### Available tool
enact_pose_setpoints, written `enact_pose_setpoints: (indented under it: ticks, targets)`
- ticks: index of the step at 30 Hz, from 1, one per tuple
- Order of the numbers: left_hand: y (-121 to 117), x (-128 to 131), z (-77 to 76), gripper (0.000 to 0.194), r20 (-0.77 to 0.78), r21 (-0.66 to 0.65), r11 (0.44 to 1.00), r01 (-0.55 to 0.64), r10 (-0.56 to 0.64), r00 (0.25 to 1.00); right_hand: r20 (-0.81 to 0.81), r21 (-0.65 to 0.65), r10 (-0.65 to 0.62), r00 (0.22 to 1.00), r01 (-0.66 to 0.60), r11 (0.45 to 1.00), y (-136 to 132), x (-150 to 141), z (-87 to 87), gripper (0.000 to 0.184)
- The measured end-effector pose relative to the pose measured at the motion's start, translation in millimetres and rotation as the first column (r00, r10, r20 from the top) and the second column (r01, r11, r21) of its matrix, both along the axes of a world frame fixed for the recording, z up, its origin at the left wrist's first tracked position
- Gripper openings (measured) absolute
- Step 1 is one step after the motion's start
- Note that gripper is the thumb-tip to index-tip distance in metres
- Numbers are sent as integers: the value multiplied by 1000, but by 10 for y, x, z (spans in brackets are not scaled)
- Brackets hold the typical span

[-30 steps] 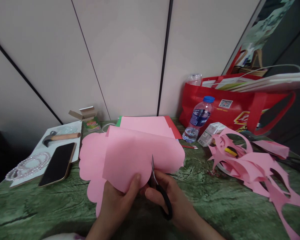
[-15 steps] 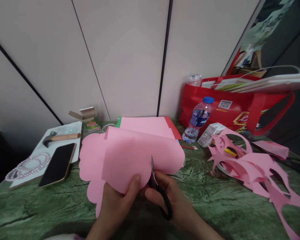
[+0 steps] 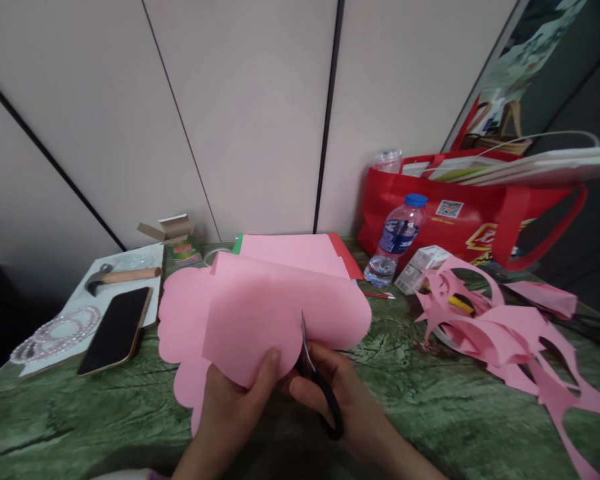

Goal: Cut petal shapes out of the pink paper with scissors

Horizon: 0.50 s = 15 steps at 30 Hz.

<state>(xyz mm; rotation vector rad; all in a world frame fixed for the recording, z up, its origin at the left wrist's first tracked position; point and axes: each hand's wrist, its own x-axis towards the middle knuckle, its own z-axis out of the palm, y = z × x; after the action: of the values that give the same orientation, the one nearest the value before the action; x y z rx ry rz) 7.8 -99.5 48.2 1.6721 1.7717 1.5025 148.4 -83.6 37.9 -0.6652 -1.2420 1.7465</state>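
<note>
One curled pink paper sheet [image 3: 255, 310] is above the green table [image 3: 105, 413], pinched by the left hand [image 3: 235, 403]; the right hand [image 3: 349, 393] grasps one pair of black-handled scissors [image 3: 307, 363], blades at the sheet. Since a second ago, both barely shift.

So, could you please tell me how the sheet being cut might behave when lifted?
The sheet is probably floppy, since its right side curls. Its thin edge suggests it is light and may crease where the left hand grips.
</note>
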Motion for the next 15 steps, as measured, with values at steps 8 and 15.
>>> enact_pose_setpoints:
  ticks: [8, 15]
  targets:
    - [7, -16, 22, 15, -48, -6, 1000, 8, -8, 999, -37, -20, -11, 999, 10, 1000, -12, -14, 11, 26]
    - [6, 8, 20, 22, 7, -27, 999, -22, 22, 1000, -7, -16, -30, 1000, 29, 999, -3, -8, 16, 29]
